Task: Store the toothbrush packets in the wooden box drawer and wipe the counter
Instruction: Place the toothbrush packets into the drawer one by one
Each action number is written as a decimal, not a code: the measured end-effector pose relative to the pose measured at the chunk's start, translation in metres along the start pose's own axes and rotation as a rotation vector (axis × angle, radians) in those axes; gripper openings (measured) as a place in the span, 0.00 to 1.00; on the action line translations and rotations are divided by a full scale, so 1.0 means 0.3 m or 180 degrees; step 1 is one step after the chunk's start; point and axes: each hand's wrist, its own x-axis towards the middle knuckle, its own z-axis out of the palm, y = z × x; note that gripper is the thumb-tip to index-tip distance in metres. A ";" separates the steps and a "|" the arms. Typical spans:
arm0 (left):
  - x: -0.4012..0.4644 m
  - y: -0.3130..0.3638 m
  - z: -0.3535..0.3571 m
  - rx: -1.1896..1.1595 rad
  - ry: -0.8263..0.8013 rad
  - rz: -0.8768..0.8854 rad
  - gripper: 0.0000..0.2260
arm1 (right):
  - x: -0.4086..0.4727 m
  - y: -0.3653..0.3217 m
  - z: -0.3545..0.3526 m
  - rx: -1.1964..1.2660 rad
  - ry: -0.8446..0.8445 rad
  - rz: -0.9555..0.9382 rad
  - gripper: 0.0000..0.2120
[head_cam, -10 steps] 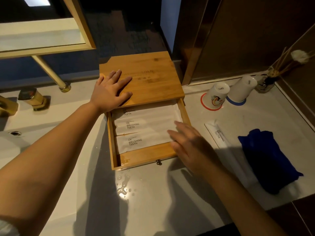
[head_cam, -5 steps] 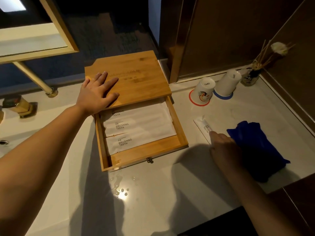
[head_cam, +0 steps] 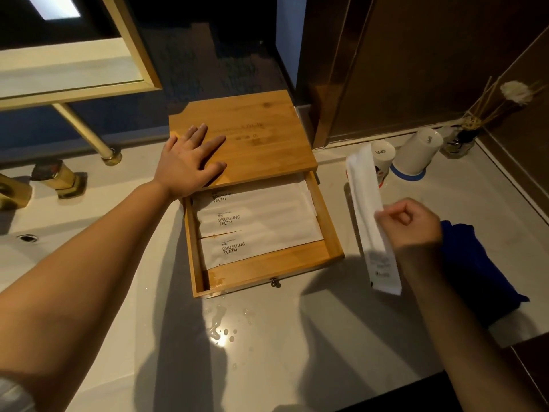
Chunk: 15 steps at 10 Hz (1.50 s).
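Observation:
A wooden box point(head_cam: 261, 129) stands on the white counter point(head_cam: 267, 337) with its drawer point(head_cam: 267, 270) pulled out toward me. Three white packets marked BRUSHING TEETH point(head_cam: 258, 221) lie flat in the drawer. My left hand point(head_cam: 190, 162) rests flat on the box's lid, fingers spread. To the right of the drawer, my right hand point(head_cam: 411, 223) pinches one more white toothbrush packet point(head_cam: 370, 212) and holds it up off the counter, long side running away from me.
A dark blue cloth point(head_cam: 475, 269) lies bunched at the right, under my right wrist. Two upturned white cups point(head_cam: 416, 153) and a reed diffuser point(head_cam: 463, 141) stand at the back right. Water drops point(head_cam: 222, 331) sit before the drawer. Gold tap fittings point(head_cam: 56, 176) and a basin lie left.
My right hand left the drawer, reached the packet lying beside the blue cloth, and has now lifted it off the counter. The left hand stayed on the lid.

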 end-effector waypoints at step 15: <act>-0.008 0.010 -0.010 -0.0135 0.0023 -0.0043 0.28 | -0.224 -0.100 0.186 -0.1945 -0.1717 -0.1575 0.42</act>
